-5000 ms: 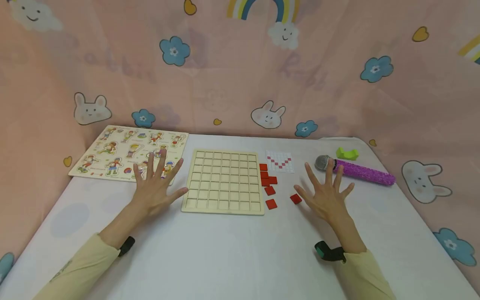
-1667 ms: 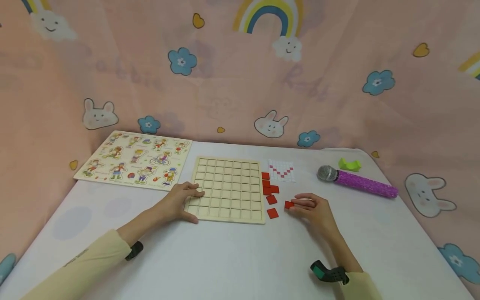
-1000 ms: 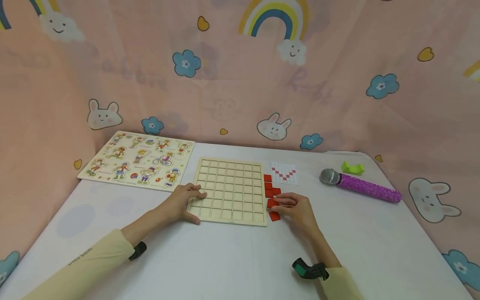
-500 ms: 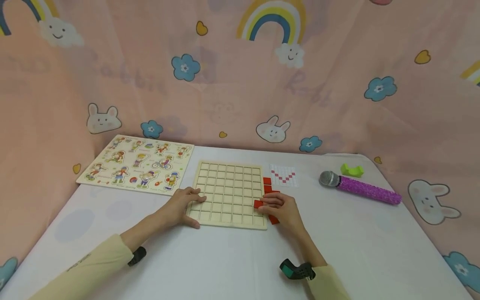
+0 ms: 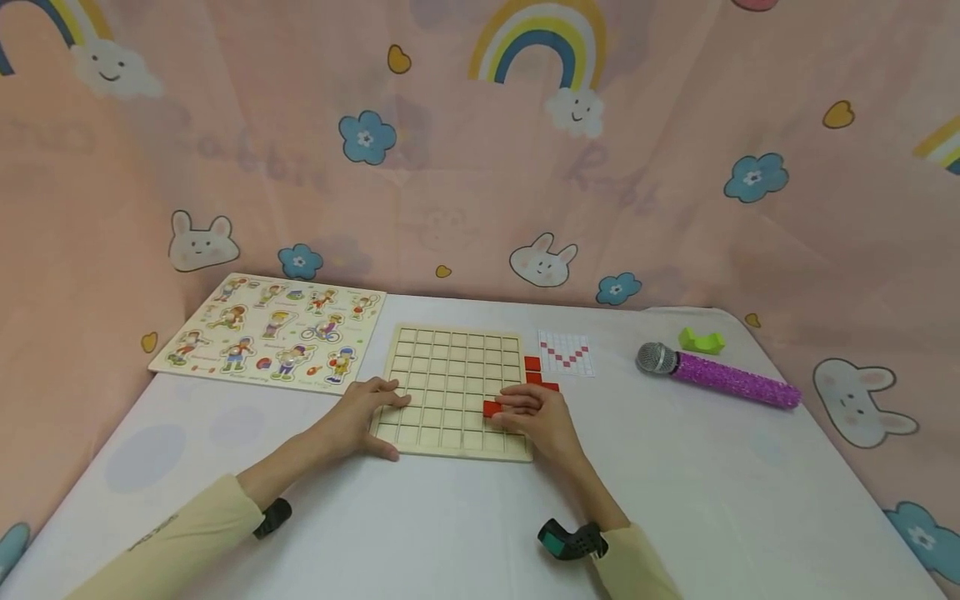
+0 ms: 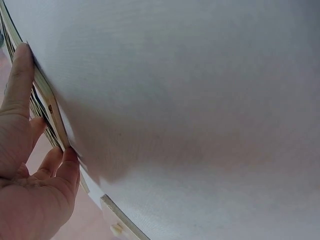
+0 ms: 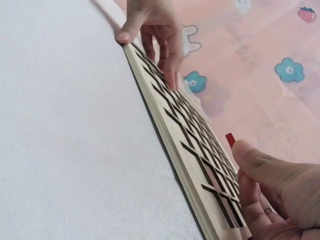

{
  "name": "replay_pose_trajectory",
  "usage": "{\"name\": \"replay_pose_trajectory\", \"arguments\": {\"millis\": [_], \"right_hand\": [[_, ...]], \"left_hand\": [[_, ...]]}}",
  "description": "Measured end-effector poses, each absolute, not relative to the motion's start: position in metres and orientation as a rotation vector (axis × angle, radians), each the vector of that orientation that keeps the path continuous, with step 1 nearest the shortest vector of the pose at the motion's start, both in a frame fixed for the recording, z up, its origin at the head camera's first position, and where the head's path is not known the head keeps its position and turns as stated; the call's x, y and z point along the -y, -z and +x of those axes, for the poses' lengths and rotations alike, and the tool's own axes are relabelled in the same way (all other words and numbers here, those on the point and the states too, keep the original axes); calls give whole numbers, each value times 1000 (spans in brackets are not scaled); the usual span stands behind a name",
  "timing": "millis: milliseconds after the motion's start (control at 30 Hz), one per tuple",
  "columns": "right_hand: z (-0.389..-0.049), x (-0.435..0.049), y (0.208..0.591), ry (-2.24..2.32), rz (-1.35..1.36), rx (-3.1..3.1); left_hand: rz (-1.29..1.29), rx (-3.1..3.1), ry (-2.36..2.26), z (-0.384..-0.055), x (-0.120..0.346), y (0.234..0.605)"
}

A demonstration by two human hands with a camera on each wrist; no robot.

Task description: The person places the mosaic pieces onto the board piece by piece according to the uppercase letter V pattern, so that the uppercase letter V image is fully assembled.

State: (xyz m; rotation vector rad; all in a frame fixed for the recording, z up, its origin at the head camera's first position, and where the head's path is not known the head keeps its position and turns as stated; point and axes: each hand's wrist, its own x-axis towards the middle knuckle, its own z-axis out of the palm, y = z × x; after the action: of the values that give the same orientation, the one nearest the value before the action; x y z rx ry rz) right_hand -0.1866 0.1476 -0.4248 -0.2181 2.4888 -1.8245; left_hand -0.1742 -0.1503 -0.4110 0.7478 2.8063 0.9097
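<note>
A wooden grid board (image 5: pixel 450 383) with rows of square recesses lies flat on the white table. My left hand (image 5: pixel 356 418) holds its near left corner, thumb at the front edge and bent fingers over the left side. The left wrist view shows that hand's fingertips against the board's edge (image 6: pixel 59 117). Above the board's right half, my right hand (image 5: pixel 542 423) pinches a red square tile (image 5: pixel 491 408). From the right wrist, the tile (image 7: pixel 230 139) appears raised above the grid, edge-on at the thumb tip. Several more red tiles (image 5: pixel 532 364) lie beside the board, some hidden by the right hand.
Behind the tiles lies a small pattern card (image 5: pixel 566 353) with a pink V of squares. A picture puzzle board (image 5: pixel 273 333) sits at the back left. On the right are a purple glittery microphone (image 5: pixel 723 377) and a bright green piece (image 5: pixel 701 341).
Both hands were spread open above the table at first. The left hand came to the board's corner. The right hand picked up a red tile from the table and carried it left over the board.
</note>
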Motion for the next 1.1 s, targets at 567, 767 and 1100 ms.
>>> {"name": "replay_pose_trajectory", "arguments": {"millis": [567,767,1100], "right_hand": [[-184,-129,426,1844,-311,-2478],[-184,-123,427,1799,-365,-2481],[-180,-113,425,1721,-429,-2544]], "left_hand": [[753,-2803,-916,-176,151,410],[714,-2794,-932,-175,150,409],[695,-2795,-921,-173,148,406]]}}
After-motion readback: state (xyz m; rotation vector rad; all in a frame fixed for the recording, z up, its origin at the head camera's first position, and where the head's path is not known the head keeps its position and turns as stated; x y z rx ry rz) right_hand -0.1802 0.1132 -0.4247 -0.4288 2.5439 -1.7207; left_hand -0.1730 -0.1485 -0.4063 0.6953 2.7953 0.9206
